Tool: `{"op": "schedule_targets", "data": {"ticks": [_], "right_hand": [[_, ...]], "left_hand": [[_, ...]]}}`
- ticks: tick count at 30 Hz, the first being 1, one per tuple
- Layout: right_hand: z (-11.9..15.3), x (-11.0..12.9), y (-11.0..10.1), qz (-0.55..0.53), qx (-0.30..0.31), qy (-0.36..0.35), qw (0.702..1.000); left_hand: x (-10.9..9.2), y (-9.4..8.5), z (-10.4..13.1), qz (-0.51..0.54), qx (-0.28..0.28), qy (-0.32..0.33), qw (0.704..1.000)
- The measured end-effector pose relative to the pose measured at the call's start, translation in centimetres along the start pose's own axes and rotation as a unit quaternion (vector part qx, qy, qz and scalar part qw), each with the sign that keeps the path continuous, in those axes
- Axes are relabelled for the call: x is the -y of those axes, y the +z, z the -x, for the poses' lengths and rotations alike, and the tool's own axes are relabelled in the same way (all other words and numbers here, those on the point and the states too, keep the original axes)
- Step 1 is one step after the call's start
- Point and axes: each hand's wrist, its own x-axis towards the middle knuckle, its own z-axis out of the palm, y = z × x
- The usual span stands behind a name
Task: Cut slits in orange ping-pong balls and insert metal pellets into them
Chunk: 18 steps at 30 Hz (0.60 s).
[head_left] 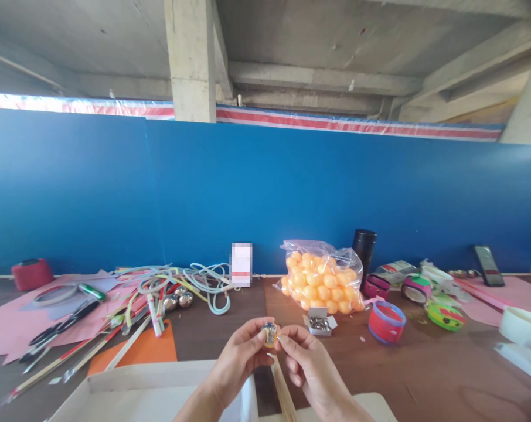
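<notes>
Between the fingertips of my left hand is a small shiny ball, silvery on top with a golden underside. My right hand is closed in a pinch against the ball's right side; whatever its fingertips grip is too small to make out. Below both hands runs a bundle of thin pale wooden sticks. Just beyond my right hand, a small open white box holds small metal pieces.
A clear bag of orange balls stands behind the box, beside a black cylinder. Rolls of tape lie to the right. Tubing, scissors and coloured paper cover the left. A white tray sits in front.
</notes>
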Motion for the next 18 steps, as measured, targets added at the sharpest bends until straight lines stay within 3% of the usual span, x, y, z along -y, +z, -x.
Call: {"op": "schedule_targets", "data": {"ticks": [18], "right_hand": [[0.26,0.66,0.14,-0.004,0.02,0.017,1.0]], "left_hand": [[-0.04,-0.04,0.13,-0.014,0.01,0.009,1.0]]}}
